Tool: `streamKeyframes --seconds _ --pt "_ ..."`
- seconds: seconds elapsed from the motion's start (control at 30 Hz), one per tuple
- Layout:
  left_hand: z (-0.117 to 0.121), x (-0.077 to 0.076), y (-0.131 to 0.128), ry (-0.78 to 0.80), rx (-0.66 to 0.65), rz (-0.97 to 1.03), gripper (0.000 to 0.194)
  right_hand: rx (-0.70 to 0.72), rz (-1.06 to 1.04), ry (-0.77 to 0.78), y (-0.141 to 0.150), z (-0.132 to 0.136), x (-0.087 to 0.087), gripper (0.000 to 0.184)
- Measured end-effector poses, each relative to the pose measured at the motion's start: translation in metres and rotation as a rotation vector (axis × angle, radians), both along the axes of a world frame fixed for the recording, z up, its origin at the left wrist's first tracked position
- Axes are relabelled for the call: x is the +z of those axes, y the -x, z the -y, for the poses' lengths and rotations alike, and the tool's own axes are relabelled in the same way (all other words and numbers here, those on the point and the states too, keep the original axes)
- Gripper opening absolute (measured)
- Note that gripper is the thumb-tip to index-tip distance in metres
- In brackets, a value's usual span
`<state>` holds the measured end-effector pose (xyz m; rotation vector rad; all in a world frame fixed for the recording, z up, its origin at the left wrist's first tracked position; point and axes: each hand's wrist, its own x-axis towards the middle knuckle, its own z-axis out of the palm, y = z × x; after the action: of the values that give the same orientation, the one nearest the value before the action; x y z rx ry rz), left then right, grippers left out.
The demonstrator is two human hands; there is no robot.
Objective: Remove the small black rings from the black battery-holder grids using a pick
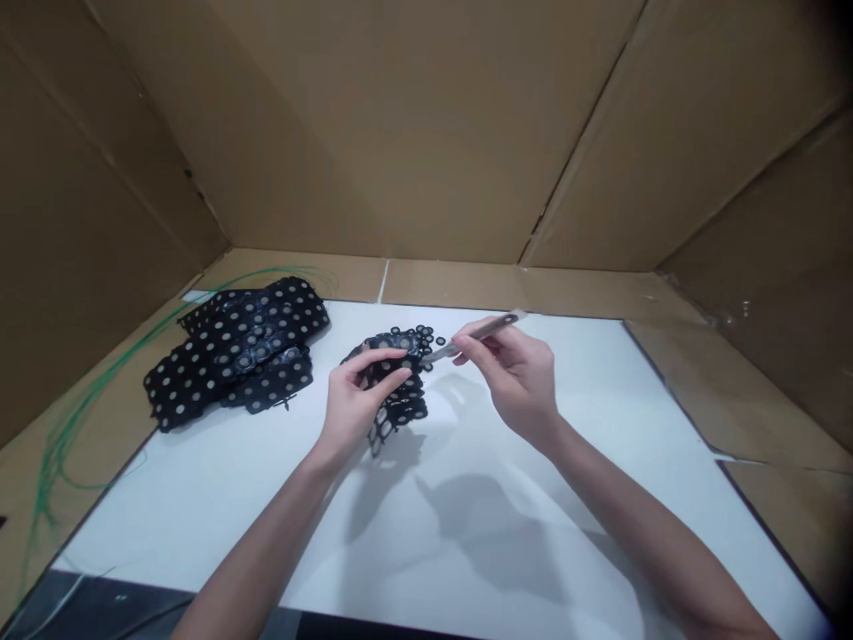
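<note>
My left hand (363, 391) is closed around a small black piece with pale round dots (403, 404), the thumb and index finger pinching it near its top. Part of the piece is hidden behind my fingers. In my right hand (516, 373) is a slim tool with a brownish handle (493, 327), gripped like a pen. Its narrow grey end points left and meets the piece beside my left fingertips; the exact kind of tool is unclear. Several small black rings (426, 338) lie just beyond the piece.
A pile of black dotted pieces (246, 347) lies at the left of the white work surface (219, 498). Thin green strands (99, 391) curve along the left edge. Brown cardboard walls (386, 133) stand at the back and both sides. A dark strip (120, 604) shows at the front.
</note>
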<state>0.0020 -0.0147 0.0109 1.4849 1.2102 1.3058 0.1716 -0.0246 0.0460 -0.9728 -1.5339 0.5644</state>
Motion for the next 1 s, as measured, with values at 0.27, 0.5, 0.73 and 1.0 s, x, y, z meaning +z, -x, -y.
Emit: streamKeyframes --seconds 0.27,0.5,0.73,1.0 --pt "0.0003 -0.0052 0.0008 0.104 -0.140 -0.012 0.027 0.009 0.092 -0.054 0.0013 -0.0029 -0.0031 0.011" --pt "0.0020 -0.0026 0.0012 0.115 -0.161 -0.002 0.031 0.007 0.134 -0.056 0.0017 -0.0040 -0.0043 0.011" --pt "0.0021 -0.0006 0.0006 0.125 -0.166 -0.011 0.030 0.017 0.127 -0.056 0.0021 -0.0034 -0.0049 0.011" --pt "0.0026 -0.0016 0.0004 0.123 -0.206 0.012 0.031 0.031 0.145 -0.040 0.0026 -0.0035 -0.0058 0.012"
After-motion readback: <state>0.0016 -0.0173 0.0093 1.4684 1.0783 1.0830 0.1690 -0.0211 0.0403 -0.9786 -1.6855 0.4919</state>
